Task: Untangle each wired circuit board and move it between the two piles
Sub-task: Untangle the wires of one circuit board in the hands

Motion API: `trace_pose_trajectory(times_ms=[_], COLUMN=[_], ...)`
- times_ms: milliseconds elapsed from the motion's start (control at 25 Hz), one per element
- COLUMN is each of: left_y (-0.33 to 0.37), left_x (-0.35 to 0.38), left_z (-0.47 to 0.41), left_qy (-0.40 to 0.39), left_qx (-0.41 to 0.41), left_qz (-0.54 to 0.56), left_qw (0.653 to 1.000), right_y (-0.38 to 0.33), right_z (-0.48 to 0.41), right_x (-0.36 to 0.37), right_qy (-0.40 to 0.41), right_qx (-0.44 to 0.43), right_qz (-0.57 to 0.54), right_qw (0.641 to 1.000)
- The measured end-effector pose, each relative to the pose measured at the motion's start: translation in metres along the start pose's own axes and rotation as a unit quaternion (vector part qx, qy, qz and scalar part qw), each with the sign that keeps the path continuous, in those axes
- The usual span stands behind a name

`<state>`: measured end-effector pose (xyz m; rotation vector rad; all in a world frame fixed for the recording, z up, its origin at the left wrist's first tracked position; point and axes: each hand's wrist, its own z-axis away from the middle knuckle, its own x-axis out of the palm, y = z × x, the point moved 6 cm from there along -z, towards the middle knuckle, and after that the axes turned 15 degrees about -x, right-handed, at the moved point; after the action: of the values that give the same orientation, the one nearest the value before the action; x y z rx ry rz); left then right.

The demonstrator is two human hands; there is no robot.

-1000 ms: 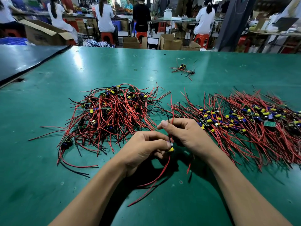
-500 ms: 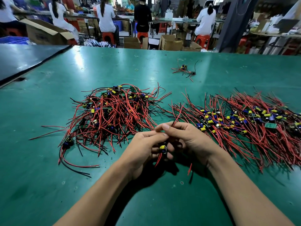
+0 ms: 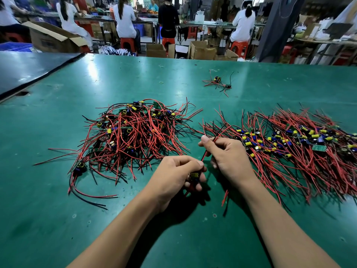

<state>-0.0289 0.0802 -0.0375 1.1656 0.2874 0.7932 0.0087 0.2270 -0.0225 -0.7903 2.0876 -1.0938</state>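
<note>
A tangled pile (image 3: 133, 136) of small circuit boards with red and black wires lies on the left of the green table (image 3: 58, 219). A flatter, combed-out pile (image 3: 293, 144) of the same boards spreads on the right. Between them, my left hand (image 3: 173, 175) is closed on one wired circuit board (image 3: 194, 176) with a yellow capacitor. My right hand (image 3: 228, 159) pinches that board's red and black wires (image 3: 214, 140), which run up from the left hand and stick out past my thumb. More of its wires hang below my hands.
A pair of loose wired boards (image 3: 217, 83) lies farther back on the table. A dark table (image 3: 29, 70) adjoins at the far left. Beyond the far edge are cardboard boxes (image 3: 201, 50), red stools and several seated people at benches.
My hands have drawn apart: the right hand slid up and right along the wires, stretching them straight, while the left hand stayed low holding the board.
</note>
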Motion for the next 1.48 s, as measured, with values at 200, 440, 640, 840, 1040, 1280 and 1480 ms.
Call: trace_pose_trajectory(times_ms=[200, 440, 640, 840, 1040, 1280, 1480], left_y=[-0.001, -0.001, 0.003, 0.003, 0.003, 0.006, 0.005], left_x=[-0.002, -0.009, -0.009, -0.002, -0.010, -0.010, -0.009], left_z=[-0.001, 0.000, 0.004, 0.006, 0.004, 0.007, 0.008], left_qy=[0.029, 0.031, 0.025, 0.001, 0.033, -0.002, -0.022], left_qx=[0.001, 0.003, 0.018, 0.010, 0.002, -0.010, -0.022], left_qz=[0.004, 0.022, -0.029, -0.073, -0.023, -0.052, -0.082], left_qw=[1.000, 0.999, 0.999, 0.997, 0.999, 0.999, 0.996], right_y=[0.011, 0.008, 0.011, 0.011, 0.016, 0.007, 0.007], right_z=[0.006, 0.008, -0.001, -0.005, 0.001, 0.000, -0.004], right_x=[0.014, 0.025, 0.006, -0.018, 0.004, 0.005, -0.017], right_qy=[0.006, -0.127, -0.096, 0.012, 0.016, -0.033, 0.069], right_qx=[0.117, 0.117, 0.044, -0.007, 0.148, 0.098, 0.047], right_qz=[-0.175, -0.215, -0.045, 0.074, -0.201, -0.161, -0.088], right_qw=[0.978, 0.961, 0.993, 0.997, 0.968, 0.982, 0.993])
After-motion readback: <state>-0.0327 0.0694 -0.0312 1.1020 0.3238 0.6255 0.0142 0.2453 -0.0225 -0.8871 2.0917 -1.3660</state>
